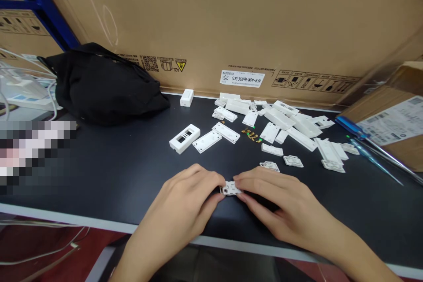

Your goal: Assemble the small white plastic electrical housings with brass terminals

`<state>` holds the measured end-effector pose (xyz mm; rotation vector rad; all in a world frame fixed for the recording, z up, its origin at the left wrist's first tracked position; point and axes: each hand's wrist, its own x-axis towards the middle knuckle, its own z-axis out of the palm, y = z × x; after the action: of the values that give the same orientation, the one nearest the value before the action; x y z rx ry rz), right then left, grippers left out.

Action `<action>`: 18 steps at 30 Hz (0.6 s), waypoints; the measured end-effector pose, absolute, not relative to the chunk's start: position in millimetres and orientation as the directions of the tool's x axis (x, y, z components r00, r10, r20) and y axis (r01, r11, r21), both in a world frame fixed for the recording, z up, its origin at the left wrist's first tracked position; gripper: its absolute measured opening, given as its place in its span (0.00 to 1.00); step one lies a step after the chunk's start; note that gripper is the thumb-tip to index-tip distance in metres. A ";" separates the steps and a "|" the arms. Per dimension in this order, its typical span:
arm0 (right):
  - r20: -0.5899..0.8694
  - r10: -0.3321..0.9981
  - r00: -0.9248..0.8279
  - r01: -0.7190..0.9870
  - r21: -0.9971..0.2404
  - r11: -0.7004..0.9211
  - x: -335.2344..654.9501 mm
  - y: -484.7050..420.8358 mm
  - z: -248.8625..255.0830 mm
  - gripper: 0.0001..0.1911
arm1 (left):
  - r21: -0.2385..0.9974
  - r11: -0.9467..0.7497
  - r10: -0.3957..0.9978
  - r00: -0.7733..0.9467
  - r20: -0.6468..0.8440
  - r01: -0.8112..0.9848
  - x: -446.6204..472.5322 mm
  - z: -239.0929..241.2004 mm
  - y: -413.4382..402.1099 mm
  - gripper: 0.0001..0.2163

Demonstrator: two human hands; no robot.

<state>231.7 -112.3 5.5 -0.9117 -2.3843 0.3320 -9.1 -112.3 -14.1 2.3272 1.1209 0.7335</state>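
Note:
Between my two hands is a small white plastic socket part (230, 188) with a moulded, uneven face, just above the black table. My left hand (194, 196) pinches its left end between thumb and fingers. On its right end, my right hand (276, 196) closes with thumb and fingertips. Part of the piece is hidden under the fingers. Just beyond my right hand lies a similar white moulded part (269, 166), partly covered by the hand, and another moulded part (293, 161) rests to its right.
Farther back lie a white rectangular frame (185, 138), flat white plates (207, 141), small brass contacts (251, 135) and a pile of white housings (279, 118). Blue-handled screwdrivers (352, 127) lie at right by a carton (393, 114). A black bag (109, 88) stands at back left.

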 end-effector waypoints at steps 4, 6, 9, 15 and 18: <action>0.435 0.681 -0.588 0.553 -0.399 0.732 232.3 -112.6 5.0 0.09 | 0.607 -0.566 0.807 0.528 0.266 0.558 -9.9 -13.7 -111.8 0.04; 0.440 0.680 -0.586 0.553 -0.395 0.733 231.6 -112.8 4.2 0.09 | 0.611 -0.569 0.804 0.528 0.274 0.550 -10.0 -13.9 -111.7 0.05; 0.427 0.686 -0.589 0.549 -0.412 0.727 230.6 -113.3 2.8 0.08 | 0.615 -0.577 0.797 0.533 0.283 0.536 -9.9 -14.9 -111.2 0.05; 0.353 0.747 -0.563 0.564 -0.497 0.660 231.1 -112.5 3.0 0.07 | 0.616 -0.592 0.785 0.544 0.296 0.520 -10.1 -16.7 -110.0 0.04; 0.309 0.775 -0.552 0.557 -0.555 0.618 231.1 -109.8 5.2 0.07 | 0.612 -0.611 0.773 0.547 0.322 0.502 -9.5 -18.1 -109.7 0.03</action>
<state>231.1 -109.8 5.2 -1.0456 -2.3098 0.5407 -9.5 -109.7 -18.1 2.3328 1.0327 0.8029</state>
